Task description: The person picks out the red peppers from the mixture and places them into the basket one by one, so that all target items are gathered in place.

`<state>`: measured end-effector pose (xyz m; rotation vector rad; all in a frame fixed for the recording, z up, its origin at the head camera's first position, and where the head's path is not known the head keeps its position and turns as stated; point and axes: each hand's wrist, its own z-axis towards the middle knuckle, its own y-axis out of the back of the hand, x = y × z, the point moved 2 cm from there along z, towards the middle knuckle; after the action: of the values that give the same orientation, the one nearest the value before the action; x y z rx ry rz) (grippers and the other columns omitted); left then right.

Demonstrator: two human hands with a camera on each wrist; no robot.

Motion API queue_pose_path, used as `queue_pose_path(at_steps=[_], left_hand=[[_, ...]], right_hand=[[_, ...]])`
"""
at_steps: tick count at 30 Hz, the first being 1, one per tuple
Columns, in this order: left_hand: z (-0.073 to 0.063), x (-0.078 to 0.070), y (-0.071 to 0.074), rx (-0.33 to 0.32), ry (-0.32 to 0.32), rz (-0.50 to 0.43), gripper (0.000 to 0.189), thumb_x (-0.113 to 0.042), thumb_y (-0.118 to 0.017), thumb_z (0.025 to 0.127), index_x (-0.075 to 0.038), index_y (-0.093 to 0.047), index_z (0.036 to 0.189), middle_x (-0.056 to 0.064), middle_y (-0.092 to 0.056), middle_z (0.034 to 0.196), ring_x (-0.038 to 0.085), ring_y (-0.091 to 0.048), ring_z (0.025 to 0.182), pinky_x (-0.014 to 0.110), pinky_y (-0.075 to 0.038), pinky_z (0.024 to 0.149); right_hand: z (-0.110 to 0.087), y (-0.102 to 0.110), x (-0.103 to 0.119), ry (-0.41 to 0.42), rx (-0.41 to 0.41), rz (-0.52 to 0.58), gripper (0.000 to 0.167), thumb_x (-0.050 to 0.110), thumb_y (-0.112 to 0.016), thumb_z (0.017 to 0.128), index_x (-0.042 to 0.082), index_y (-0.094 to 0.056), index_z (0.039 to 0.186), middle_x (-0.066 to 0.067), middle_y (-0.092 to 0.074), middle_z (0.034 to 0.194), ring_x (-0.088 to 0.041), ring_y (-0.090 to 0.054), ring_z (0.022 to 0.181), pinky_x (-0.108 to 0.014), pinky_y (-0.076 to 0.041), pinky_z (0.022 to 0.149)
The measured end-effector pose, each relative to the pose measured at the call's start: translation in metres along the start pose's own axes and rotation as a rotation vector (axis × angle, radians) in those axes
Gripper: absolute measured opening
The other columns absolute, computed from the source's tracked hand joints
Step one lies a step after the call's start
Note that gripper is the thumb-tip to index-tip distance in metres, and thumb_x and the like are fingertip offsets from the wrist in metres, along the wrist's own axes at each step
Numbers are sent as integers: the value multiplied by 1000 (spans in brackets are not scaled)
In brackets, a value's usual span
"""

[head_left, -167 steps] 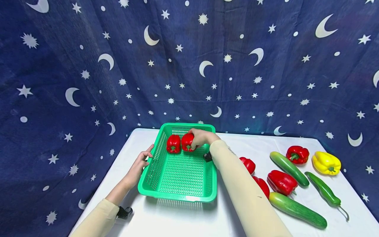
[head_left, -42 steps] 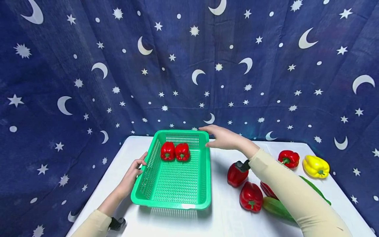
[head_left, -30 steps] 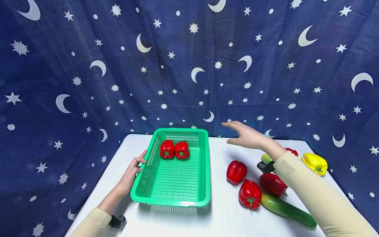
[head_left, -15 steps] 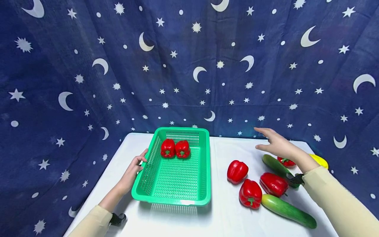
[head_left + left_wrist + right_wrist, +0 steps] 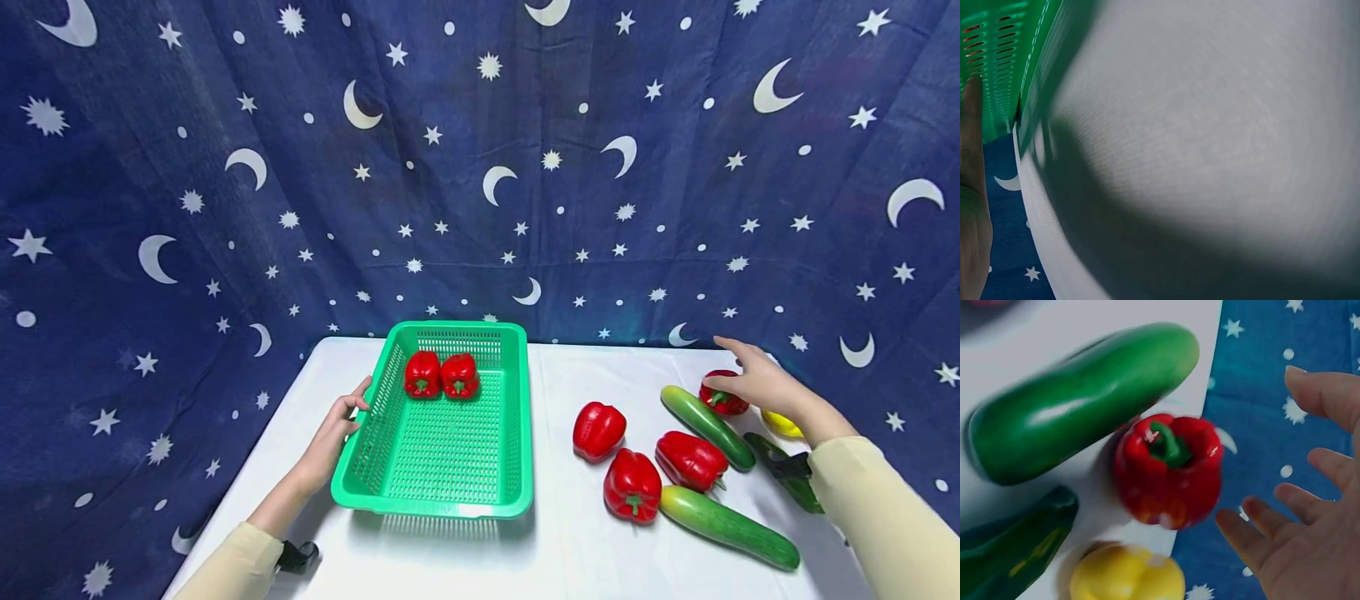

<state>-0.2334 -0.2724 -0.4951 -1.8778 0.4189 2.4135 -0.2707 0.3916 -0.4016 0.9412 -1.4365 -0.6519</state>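
Observation:
My left hand (image 5: 330, 437) rests at the left rim of a green plastic basket (image 5: 432, 505), fingertips on the rim. In the left wrist view a straight finger (image 5: 971, 125) lies against its slotted wall. Two red bell peppers (image 5: 422, 375) sit side by side at the basket's far left. On the right, my right hand (image 5: 768, 383) reaches over a red bell pepper (image 5: 726, 403), fingers spread and holding nothing. The right wrist view shows this pepper (image 5: 1169, 478) stem toward the camera, the fingers just beside it.
Near the right hand are a green cucumber (image 5: 708, 427), a yellow bell pepper (image 5: 782, 423) partly hidden by the wrist, and a long green chili pepper (image 5: 806, 495). Closer in lie three red bell peppers (image 5: 633, 487) and another cucumber (image 5: 731, 528). A starry blue curtain (image 5: 480, 167) hangs behind the table.
My right hand let go of a red bell pepper in the basket, left over the right rim, and moved right to the back red bell pepper. My left hand stayed at the basket.

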Motion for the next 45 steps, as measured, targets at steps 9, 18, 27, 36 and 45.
queue_pose_path(at_steps=[9, 18, 27, 36, 45], left_hand=[[0, 2, 1, -10, 0, -10, 30, 4, -31, 91, 8, -39, 119, 14, -15, 170, 39, -4, 155, 16, -25, 102], [0, 1, 1, -12, 4, -5, 29, 3, -31, 91, 7, -39, 119, 13, -16, 170, 38, -2, 155, 15, -25, 103], [0, 0, -2, -14, 23, -8, 29, 3, -31, 92, 8, -38, 119, 13, -16, 170, 38, -2, 155, 15, -28, 102], [2, 2, -2, -28, 27, -35, 29, 3, -31, 90, 8, -39, 118, 14, -17, 170, 35, -3, 156, 15, -25, 104], [2, 1, -1, -26, 27, -46, 29, 3, -31, 90, 8, -38, 118, 13, -16, 170, 35, -3, 156, 16, -27, 103]], right_hand=[[0, 0, -22, -45, 35, 1, 94, 30, -73, 91, -17, -18, 151, -49, -18, 145, -64, -27, 126, -77, -31, 98], [3, -5, -36, -91, 83, 35, 90, 26, -72, 90, -21, -20, 146, -49, -26, 140, -60, -35, 120, -74, -30, 102], [9, -13, -45, -115, 115, 69, 90, 22, -70, 90, -26, -16, 144, -46, -43, 128, -53, -50, 112, -61, -43, 96], [13, -20, -52, -117, 103, 81, 90, 16, -69, 86, -28, -14, 143, -49, -41, 127, -55, -49, 110, -58, -46, 93], [15, -24, -52, -107, 57, 74, 89, 9, -67, 82, -29, -13, 142, -50, -39, 124, -56, -47, 107, -66, -40, 97]])
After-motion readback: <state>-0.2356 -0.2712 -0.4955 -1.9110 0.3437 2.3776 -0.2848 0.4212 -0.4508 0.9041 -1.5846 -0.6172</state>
